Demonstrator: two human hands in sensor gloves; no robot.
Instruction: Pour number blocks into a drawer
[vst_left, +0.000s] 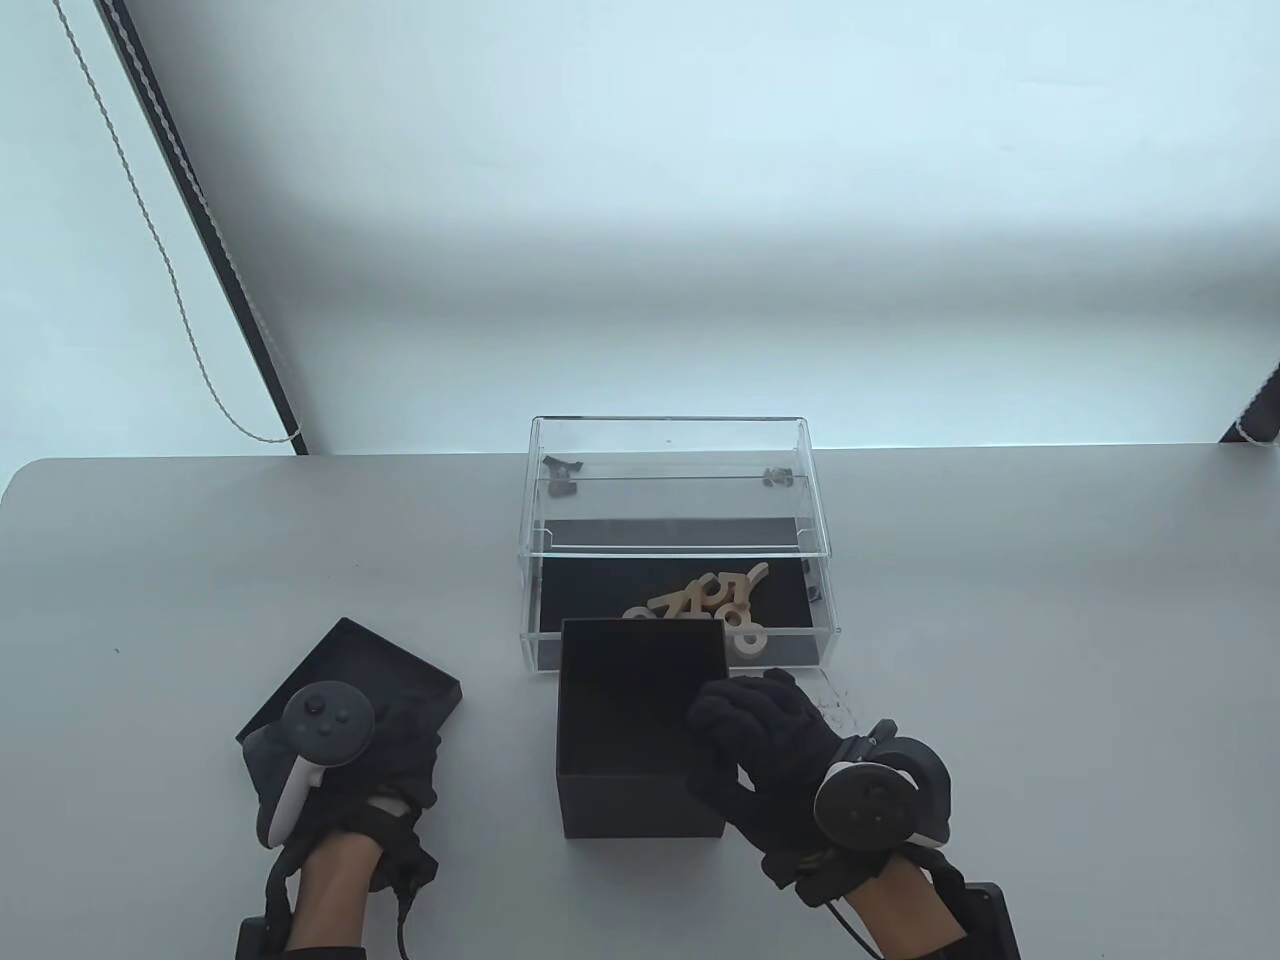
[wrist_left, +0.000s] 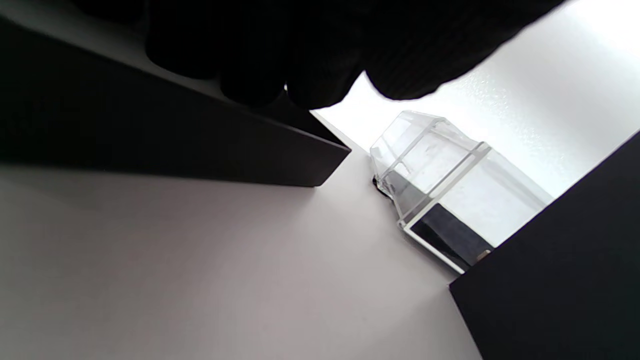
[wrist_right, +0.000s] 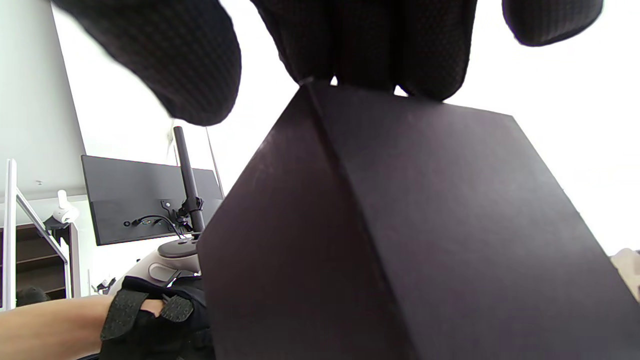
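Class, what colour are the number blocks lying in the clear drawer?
The number blocks are a pale, light wood beige against the drawer's black floor. The table view shows them best.

Drawer (vst_left: 680, 520) clear glossy plastic; number blocks (vst_left: 715, 605) pale wood; box (vst_left: 640, 740) matt black.

My right hand (vst_left: 770, 740) grips the black box (vst_left: 640, 730) rim; my left hand (vst_left: 350, 760) rests on the lid (vst_left: 400, 670); number blocks (vst_left: 715, 605) lie in the clear drawer (vst_left: 680, 545).

No text or label can be read
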